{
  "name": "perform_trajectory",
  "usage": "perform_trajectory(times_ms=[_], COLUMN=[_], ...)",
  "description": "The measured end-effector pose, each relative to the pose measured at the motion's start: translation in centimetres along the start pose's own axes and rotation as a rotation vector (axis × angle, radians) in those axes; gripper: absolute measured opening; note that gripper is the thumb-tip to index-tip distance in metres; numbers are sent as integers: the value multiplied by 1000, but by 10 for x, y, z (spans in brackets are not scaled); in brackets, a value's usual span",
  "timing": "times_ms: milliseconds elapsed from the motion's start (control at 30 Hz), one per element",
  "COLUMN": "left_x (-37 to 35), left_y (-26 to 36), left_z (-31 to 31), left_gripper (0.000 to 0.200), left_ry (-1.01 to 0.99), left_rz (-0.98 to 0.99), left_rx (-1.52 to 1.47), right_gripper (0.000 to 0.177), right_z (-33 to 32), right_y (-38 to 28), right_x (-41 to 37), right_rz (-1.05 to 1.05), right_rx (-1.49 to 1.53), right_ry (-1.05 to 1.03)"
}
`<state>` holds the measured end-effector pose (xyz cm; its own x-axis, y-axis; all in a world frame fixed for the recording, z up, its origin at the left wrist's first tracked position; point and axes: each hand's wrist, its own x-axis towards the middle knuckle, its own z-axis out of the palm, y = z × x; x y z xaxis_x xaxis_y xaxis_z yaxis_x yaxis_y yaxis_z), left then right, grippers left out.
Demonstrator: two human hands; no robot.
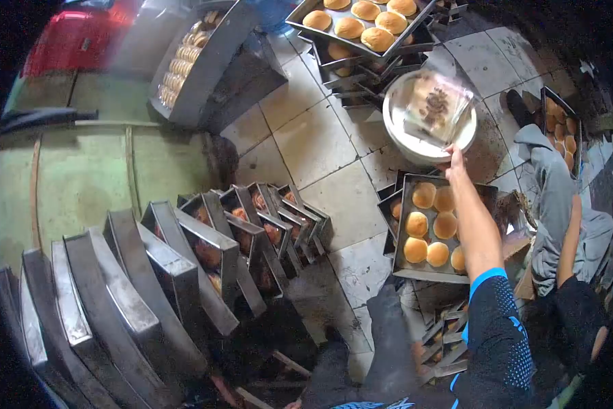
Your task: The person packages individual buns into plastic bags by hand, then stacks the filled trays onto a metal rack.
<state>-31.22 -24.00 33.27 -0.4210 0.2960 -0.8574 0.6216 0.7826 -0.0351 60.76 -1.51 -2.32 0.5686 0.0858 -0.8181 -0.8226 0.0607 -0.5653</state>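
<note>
My right hand (453, 160) reaches forward over the stacked trays, its fingers closed on the near edge of a blurred, clear packet or container (437, 102) with dark brown pieces. This hangs over a round white tub (396, 129). Just below the hand is a metal tray (422, 274) of round golden buns (417, 223). A small bit of skin at the bottom edge may be my left hand (293, 405); its fingers are hidden.
Stacked metal trays (126, 300) fill the lower left. Another bun tray (415, 28) tops a stack at the back. A slanted tray (207, 61) holds pale pieces. At right sits another person (558, 198) in grey trousers, near a bun tray (545, 109). The floor is tiled (313, 143).
</note>
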Motion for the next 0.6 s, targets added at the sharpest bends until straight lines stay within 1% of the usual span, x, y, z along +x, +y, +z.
perform_trajectory(times_ms=[33, 67, 100, 167, 233, 267, 300, 333, 367, 400, 433, 467, 500, 533, 567, 600], left_x=[4, 7, 12, 26, 39, 50, 63, 74, 81, 83, 81, 77, 70, 66, 61, 48], left_y=[9, 18, 36, 70, 114, 144, 176, 210, 238, 259, 274, 288, 300, 315, 334, 363], left_z=[-1, -3, -1, 4, 11, 17, 23, 29, 35, 40, 44, 49, 53, 58, 62, 75], left_gripper=[18, 17, 17, 16, 15, 15, 14, 14, 13, 13, 13, 12, 12, 11, 11, 10], left_ry=[10, 17, 22, 22, -1, -31, -67, -109, -146, -179, -210, -244, -282, -316, -353, -362], left_rz=[3, 9, 27, 75, 157, 213, 274, 335, 390, 437, 483, 528, 572, 613, 652, 714], left_rx=[-5, 7, 9, 16, 40, 56, 69, 85, 98, 98, 87, 65, 35, 9, -15, 76], right_gripper=[53, 52, 53, 62, 75, 85, 87, 93, 90, 86, 84, 80, 77, 75, 74, 72], right_z=[-2, -1, -9, 8, 12, 17, 21, 21, 18, 16, 12, 15, 25, 29, 23, 12], right_y=[7, 17, 45, 35, 26, 24, 2, -9, -9, -10, -9, 11, 14, 23, 20, 11], right_x=[-2, -4, 41, 33, 12, 20, -33, -45, -47, -50, -51, -22, -21, -28, -65, -97], right_rz=[16, 12, -62, 46, 31, 145, 44, 57, -161, -401, -629, -633, -638, -647, -650, -668], right_rx=[32, 143, 29, 104, -5, -39, -122, -241, -504, -824, -1092, -1133, -1178, -1069, -977, -889], right_ry=[38, 1, -46, -215, -207, -123, 13, 59, 25, 62, 166, 94, 11, 72, 137, 214])
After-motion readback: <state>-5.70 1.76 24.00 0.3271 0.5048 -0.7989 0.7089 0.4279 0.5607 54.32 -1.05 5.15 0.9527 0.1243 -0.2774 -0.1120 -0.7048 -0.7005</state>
